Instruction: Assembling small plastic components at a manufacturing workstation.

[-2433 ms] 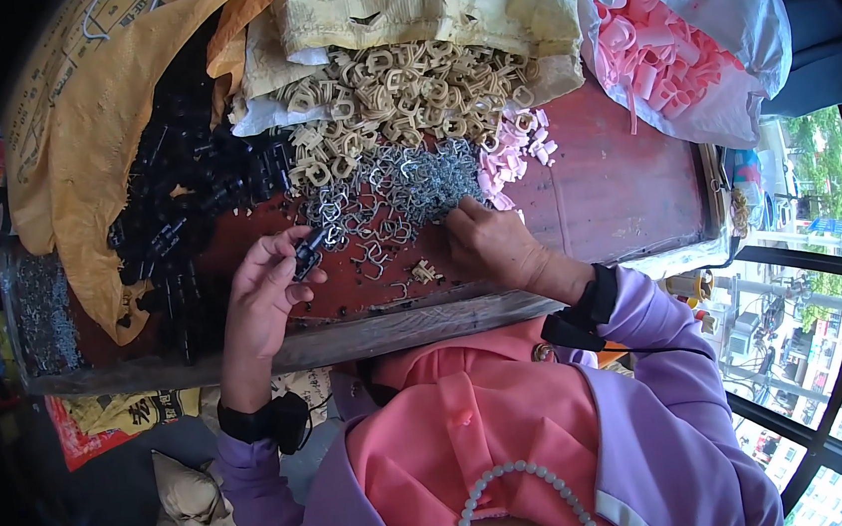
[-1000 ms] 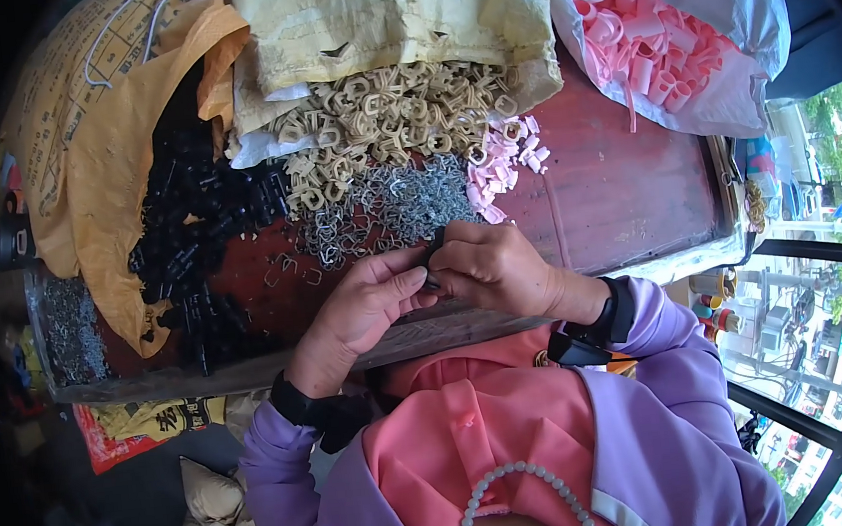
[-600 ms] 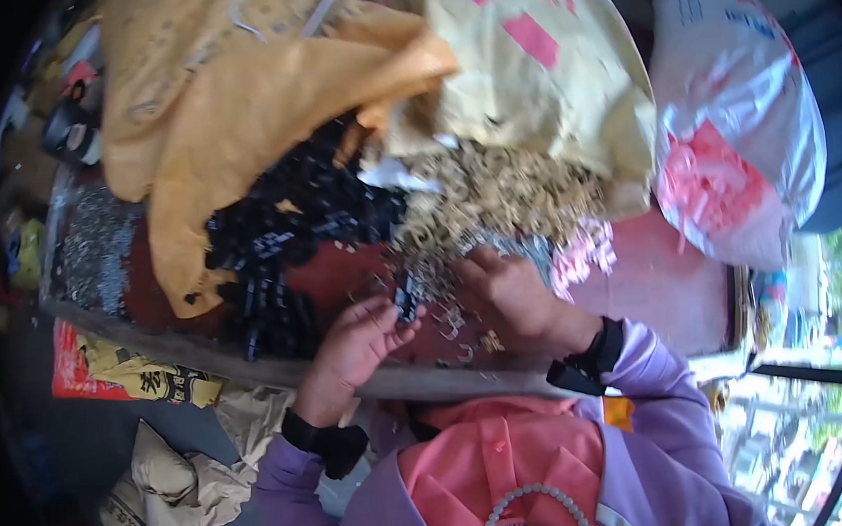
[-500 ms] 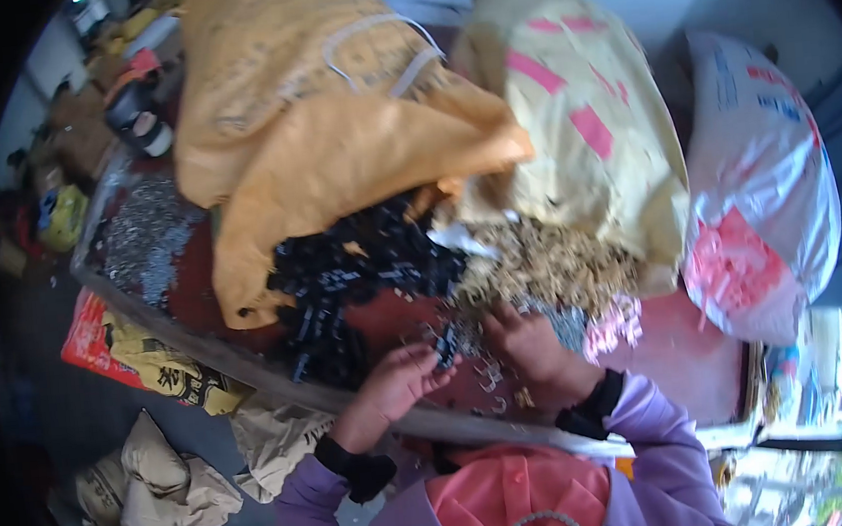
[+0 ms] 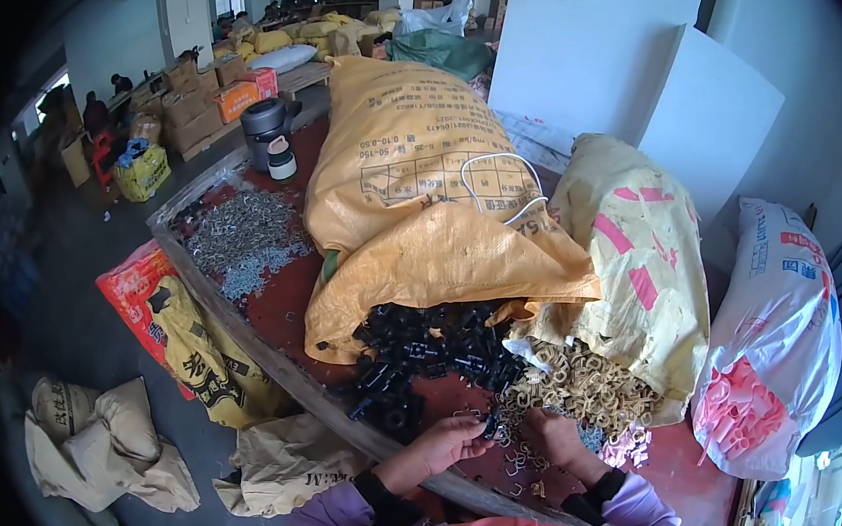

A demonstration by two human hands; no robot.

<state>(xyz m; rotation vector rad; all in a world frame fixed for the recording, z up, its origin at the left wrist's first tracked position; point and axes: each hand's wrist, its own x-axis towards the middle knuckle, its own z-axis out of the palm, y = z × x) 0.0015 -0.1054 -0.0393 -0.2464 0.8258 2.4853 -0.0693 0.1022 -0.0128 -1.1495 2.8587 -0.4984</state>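
My left hand (image 5: 444, 447) pinches a small black plastic part (image 5: 492, 422) between thumb and fingertips. Just to its right, my right hand (image 5: 555, 440) is closed, its fingertips turned down; whatever they grip is hidden. Beyond my hands, a heap of black plastic parts (image 5: 418, 348) spills from the mouth of an orange woven sack (image 5: 430, 252). Tan curved pieces (image 5: 592, 383) pour from a cream sack (image 5: 631, 255) and lie right beyond my right hand. Bent metal wire pieces (image 5: 525, 457) are scattered between and below my hands.
Pink pieces (image 5: 629, 447) lie right of my right hand, near a white sack (image 5: 773, 332). Metal pieces (image 5: 244, 238) cover the red table's far left, by a dark flask (image 5: 269, 131). A raised wooden edge (image 5: 281, 375) borders the table. Empty sacks (image 5: 106, 441) lie on the floor.
The view has tilted up, so the sacks and hands sit lower and more of the room shows. Both hands stay close together, the black part still in my left.
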